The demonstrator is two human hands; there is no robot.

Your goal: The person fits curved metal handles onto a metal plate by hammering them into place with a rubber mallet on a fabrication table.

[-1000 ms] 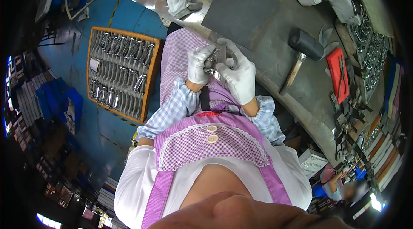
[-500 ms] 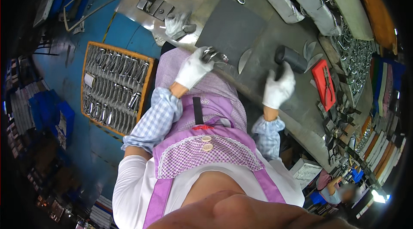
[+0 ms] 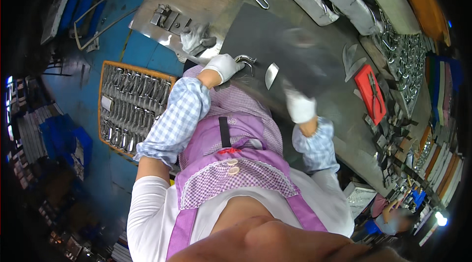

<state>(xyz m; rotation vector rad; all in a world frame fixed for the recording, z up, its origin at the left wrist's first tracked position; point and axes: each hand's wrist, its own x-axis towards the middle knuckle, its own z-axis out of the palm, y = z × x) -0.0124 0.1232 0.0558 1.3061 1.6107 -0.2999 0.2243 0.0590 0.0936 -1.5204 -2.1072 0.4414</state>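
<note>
My left hand (image 3: 225,68), in a white glove, is closed on a shiny curved metal piece (image 3: 246,60). Its two curved arms, like pliers or shears, stick out to the right over the near edge of the bench. My right hand (image 3: 300,106), also gloved, grips a black mallet (image 3: 314,67) with a cylindrical head, heavily smeared by motion above the bench. Between the hands a silver crescent-shaped blade (image 3: 271,75) lies on the metal surface. Beyond it is a dark flat plate (image 3: 246,28), partly covered by the blur.
A red tray (image 3: 369,94) holds dark pliers, beside loose curved blades (image 3: 351,61). Grey gloves (image 3: 196,39) and metal blocks (image 3: 169,19) lie far left. An orange-rimmed tray (image 3: 102,99) of metal tools stands at my left. Racks of hooked parts (image 3: 400,65) line the right.
The mallet has swung up and leftward with my right hand, now blurred. My left hand has moved slightly, and the metal piece shows its curved arms apart.
</note>
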